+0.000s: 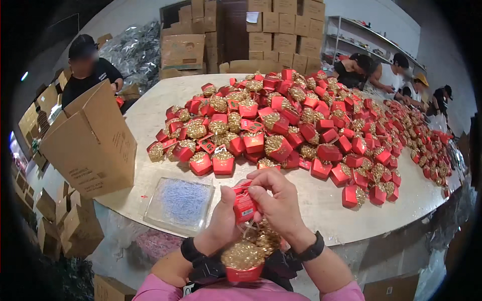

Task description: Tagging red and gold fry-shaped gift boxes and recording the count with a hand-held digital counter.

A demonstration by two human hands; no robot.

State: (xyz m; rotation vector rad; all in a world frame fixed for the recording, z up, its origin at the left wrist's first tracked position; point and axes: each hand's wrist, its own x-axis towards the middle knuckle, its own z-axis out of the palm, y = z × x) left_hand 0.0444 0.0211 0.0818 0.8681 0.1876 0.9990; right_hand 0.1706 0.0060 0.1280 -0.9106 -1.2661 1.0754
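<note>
Tag, red, count one (244,206): upright between the two hands, near the body side of the table (293,223). Grip narrow at both hands. Left hand (223,220) holds the tag's left side, thumb raised along the edge, palm turned inward. Right hand (278,200) closes on its upper right corner, thumb and forefinger tip to tip, knuckles up; whether a fine thread is also pinched there, cannot tell. Forearms rise from below and converge at the tag; wrists bear one dark band each, left wristband (192,250) and right wristband (315,247).

Directly below the grip: pale cord (247,230), then two gold tinsel clusters, one to the right (268,239) and one lower (242,256), the lower seated in a red box (244,274).

Left of the grip: one clear shallow tray (150,210) holding pale blue strands (183,200), too many to count. Farther left: one open carton (93,145).

Beyond the grip, spreading right: heap of red-and-gold ornaments (253,143), overlapping, no reliable count. Other people: five visible; one person far left (88,75), four people far right (394,75).
</note>
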